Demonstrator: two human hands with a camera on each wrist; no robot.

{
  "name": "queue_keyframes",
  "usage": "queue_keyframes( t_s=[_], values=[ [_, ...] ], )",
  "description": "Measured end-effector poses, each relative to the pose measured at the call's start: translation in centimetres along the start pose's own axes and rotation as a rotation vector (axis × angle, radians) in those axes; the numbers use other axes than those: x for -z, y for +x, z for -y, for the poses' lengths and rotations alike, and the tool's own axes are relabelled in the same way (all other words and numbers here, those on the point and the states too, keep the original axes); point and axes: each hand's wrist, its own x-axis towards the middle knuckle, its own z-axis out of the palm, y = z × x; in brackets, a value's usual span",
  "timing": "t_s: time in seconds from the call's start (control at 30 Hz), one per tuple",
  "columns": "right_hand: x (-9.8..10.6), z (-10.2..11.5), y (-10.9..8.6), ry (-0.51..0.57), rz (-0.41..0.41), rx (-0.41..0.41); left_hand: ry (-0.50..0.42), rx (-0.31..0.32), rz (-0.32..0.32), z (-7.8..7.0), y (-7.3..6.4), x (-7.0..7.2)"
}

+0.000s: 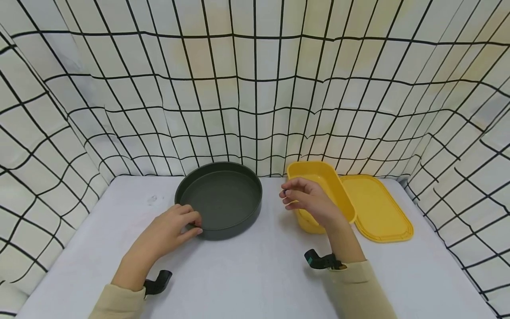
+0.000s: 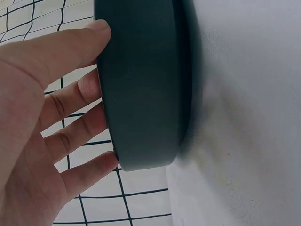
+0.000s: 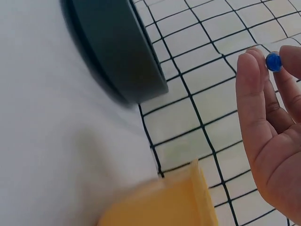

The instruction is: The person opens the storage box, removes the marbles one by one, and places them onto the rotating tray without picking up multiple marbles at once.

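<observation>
A dark grey round pan (image 1: 229, 231) stands on the white table, left of centre. My left hand (image 1: 171, 228) holds its near left rim; in the left wrist view the thumb (image 2: 96, 37) lies at the rim and outer wall, the other fingers along the edge. Raised over the left side of a yellow plastic container (image 1: 308, 222), my right hand (image 1: 308, 199) pinches a small blue ball (image 3: 273, 61) between thumb and fingertips. The inside of the container is partly hidden by that hand.
A flat yellow lid (image 1: 380, 208) lies to the right of the container, close against it. White cloth walls with a black grid (image 1: 255, 95) enclose the table (image 1: 247, 279) at the back and both sides.
</observation>
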Motion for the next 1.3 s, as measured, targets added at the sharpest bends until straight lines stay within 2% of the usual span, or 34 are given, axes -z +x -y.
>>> queue_keyframes(
  t_s=[0.27,0.47,0.57,0.9,1.3],
  values=[
    [-3.0,1.3,1.6,0.074,0.015,0.055,-0.001,0.026,0.028,0.0,-0.3,0.0],
    [-5.0,2.3,2.9,0.256,-0.007,0.116,-0.003,0.024,0.020,-0.2,-0.4,-0.1],
    [-5.6,2.0,3.1,0.317,-0.010,0.111,-0.006,0.008,0.016,-0.2,-0.3,-0.2],
    [-6.9,-0.2,4.1,0.243,0.020,0.020,0.011,0.003,0.018,0.1,-0.1,-0.1],
    [-8.6,-1.0,5.0,0.174,0.092,-0.005,0.012,-0.002,0.004,0.1,0.1,-0.2]
  ],
)
